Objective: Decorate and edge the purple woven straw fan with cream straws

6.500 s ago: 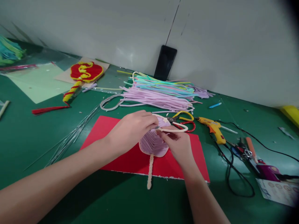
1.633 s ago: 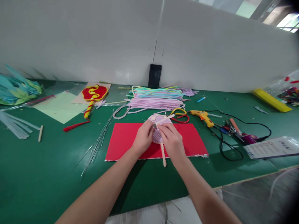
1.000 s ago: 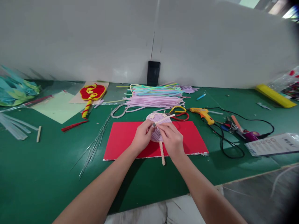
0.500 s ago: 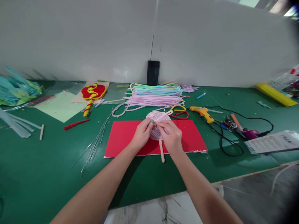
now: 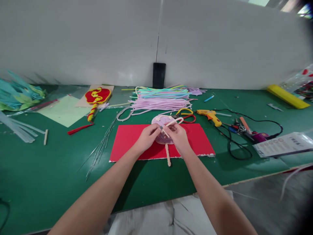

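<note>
A round lilac fan point(image 5: 160, 141) made of pipe cleaners lies on a red board point(image 5: 129, 138), its cream twisted handle point(image 5: 168, 156) reaching past the board's near edge. Above the fan's face, my left hand point(image 5: 148, 136) and my right hand point(image 5: 179, 136) are both closed on a cream pipe cleaner point(image 5: 176, 120). The pipe cleaner bends in a loop over the right fingers, and its short end shows between the hands. Small cream shapes sit on the upper part of the fan. My fingertips hide some of the fan's middle.
Behind the board lie bundled pastel pipe cleaners point(image 5: 161, 104) and yellow-red handled scissors point(image 5: 187, 116). A glue gun point(image 5: 210, 117) with its cord is at right. Thin wires point(image 5: 101, 150) and a red-yellow fan point(image 5: 97, 96) are at left. A phone point(image 5: 159, 75) leans on the wall.
My right hand has turned, and more of the cream pipe cleaner's short end shows between the hands. Its loop has shifted slightly right. The whole view has moved a little.
</note>
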`<action>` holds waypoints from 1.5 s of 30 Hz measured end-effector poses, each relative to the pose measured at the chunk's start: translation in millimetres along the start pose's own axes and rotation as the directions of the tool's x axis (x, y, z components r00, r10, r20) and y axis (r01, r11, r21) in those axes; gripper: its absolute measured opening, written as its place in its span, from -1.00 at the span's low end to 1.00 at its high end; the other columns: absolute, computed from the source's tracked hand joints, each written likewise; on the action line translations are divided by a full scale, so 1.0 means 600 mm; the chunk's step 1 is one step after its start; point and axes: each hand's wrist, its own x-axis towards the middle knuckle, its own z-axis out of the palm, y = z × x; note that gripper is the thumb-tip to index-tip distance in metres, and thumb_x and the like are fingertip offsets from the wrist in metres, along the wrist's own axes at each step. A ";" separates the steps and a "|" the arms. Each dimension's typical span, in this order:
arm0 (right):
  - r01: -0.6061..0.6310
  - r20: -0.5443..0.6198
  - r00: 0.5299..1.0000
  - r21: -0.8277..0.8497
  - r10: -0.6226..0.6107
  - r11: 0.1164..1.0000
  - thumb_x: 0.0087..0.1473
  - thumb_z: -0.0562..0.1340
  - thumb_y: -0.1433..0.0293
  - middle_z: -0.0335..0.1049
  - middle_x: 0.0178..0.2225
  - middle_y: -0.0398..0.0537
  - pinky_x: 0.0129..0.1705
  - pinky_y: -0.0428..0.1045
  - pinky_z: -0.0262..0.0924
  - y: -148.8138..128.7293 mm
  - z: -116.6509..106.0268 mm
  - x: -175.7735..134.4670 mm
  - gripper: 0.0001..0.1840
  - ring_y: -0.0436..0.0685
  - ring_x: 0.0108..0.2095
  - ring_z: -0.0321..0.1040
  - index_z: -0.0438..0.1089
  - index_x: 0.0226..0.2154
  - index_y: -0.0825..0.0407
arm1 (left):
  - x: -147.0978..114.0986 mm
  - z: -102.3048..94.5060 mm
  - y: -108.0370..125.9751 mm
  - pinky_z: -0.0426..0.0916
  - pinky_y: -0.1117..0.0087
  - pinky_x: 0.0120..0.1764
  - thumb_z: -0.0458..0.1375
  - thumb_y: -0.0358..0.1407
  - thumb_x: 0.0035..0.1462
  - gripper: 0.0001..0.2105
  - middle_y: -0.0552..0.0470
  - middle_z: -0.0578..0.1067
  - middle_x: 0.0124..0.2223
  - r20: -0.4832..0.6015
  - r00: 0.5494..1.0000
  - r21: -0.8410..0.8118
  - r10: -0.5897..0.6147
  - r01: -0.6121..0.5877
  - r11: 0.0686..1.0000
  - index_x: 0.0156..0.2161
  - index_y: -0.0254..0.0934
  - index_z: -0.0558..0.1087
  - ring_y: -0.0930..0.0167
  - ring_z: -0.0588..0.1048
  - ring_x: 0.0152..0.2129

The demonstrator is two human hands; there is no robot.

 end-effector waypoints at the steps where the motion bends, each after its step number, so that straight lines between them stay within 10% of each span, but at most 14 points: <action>1: 0.000 -0.002 1.000 -0.002 0.000 1.000 -0.18 0.32 0.23 0.42 -0.55 -0.16 -0.45 -0.02 0.31 0.001 0.000 0.001 -0.76 0.06 -0.53 0.38 0.40 -0.44 0.04 | 0.000 0.000 -0.002 0.20 0.48 -0.38 -0.01 -0.25 0.13 -0.78 0.12 0.30 -0.51 0.003 1.000 -0.002 -0.003 0.003 1.000 -0.50 -0.28 0.26 0.47 0.29 -0.50; 26: 0.143 -0.068 0.986 -0.154 -0.154 0.978 -0.09 0.26 0.21 0.44 -0.54 -0.10 -0.42 -0.02 0.30 0.000 0.009 -0.006 -0.76 0.08 -0.50 0.39 0.38 -0.47 0.06 | 0.001 0.003 0.000 0.31 0.43 -0.24 -0.07 -0.29 0.16 -0.85 0.07 0.40 -0.38 -0.013 1.000 -0.049 0.025 -0.025 0.998 -0.36 -0.28 0.29 0.44 0.39 -0.39; 45: 0.278 -0.040 0.944 -0.441 -0.328 0.853 0.07 0.12 0.19 0.42 -0.47 -0.02 -0.36 0.00 0.24 0.018 0.014 -0.017 -0.75 0.11 -0.42 0.38 0.29 -0.39 0.05 | -0.013 0.008 0.010 0.21 0.46 -0.36 -0.03 -0.30 0.13 -0.86 0.08 0.42 -0.43 -0.088 0.995 0.287 0.057 -0.030 0.958 -0.38 -0.26 0.34 0.43 0.37 -0.45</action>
